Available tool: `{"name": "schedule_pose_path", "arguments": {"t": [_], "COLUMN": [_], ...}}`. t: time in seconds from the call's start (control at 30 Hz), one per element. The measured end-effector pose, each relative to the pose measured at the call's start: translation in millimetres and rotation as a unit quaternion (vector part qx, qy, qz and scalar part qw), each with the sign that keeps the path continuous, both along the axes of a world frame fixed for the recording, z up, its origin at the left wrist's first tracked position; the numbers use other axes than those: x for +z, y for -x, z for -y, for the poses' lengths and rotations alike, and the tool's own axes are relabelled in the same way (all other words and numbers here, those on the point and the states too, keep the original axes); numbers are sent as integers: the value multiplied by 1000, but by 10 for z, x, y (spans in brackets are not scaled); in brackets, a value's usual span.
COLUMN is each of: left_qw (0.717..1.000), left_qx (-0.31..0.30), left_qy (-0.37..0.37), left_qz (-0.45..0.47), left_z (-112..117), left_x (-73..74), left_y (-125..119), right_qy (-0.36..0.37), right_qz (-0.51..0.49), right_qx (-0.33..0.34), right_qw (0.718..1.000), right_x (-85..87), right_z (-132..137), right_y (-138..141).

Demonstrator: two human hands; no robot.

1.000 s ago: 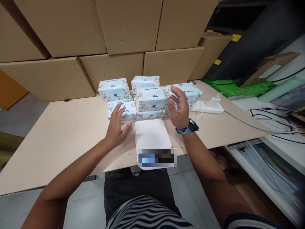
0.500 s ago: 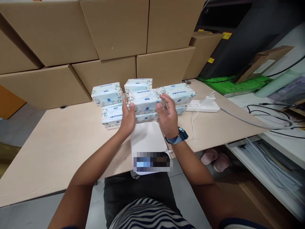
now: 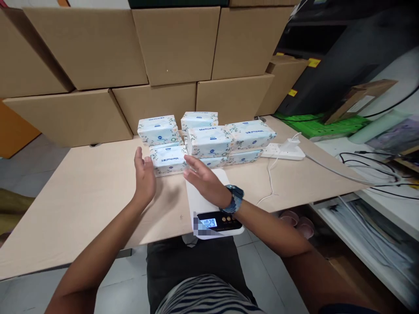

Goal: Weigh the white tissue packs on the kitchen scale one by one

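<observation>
- Both hands are open and empty. The left hand (image 3: pixel 144 174) is held palm inward, the right hand (image 3: pixel 203 179) flat with fingers spread.
- The front tissue pack (image 3: pixel 168 159) is bracketed between them on the table (image 3: pixel 81 196), just beside the left palm and at the right fingertips. Actual contact can't be made out, tbh.
- The digital scale (image 3: pixel 214 207) is found under the right wrist, display lit.
- More tissue packs (image 3: pixel 229 138) are stacked just beyond the right fingers.
- This is probably the reach-in stage: the pack is flanked but not yet clamped. For a pickup, both short ends would need to be pressed evenly, since soft wrap gets squished.
</observation>
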State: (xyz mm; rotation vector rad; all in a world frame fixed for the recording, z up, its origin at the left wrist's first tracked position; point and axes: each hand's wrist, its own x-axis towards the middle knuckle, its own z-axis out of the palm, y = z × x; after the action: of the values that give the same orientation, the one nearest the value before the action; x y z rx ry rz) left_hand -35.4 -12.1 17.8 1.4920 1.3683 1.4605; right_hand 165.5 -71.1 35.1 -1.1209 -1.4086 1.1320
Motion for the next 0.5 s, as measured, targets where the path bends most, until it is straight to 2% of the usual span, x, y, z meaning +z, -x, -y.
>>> {"name": "schedule_pose_path", "arguments": {"t": [0.1,0.23,0.37,0.5], "left_qw": [998,996,994,990], "left_qx": [26,-24,-102,-99], "left_qy": [57,83,36,98], "left_qz": [-2,-14,-14,-1], "left_z": [-68,-158,-171,-147], "left_x": [-258,-473,-534,-526], "left_y": [183,212,199,226], "right_qy": [19,-3,-17,25], "right_qz": [95,168,178,120], "right_qx": [-24,-79,-142,-195], "right_qw": [995,983,974,973], "right_x": [-57,-133,-224,-310], "right_z": [-196,-418,-485,-550], "right_y": [284,503,618,722]}}
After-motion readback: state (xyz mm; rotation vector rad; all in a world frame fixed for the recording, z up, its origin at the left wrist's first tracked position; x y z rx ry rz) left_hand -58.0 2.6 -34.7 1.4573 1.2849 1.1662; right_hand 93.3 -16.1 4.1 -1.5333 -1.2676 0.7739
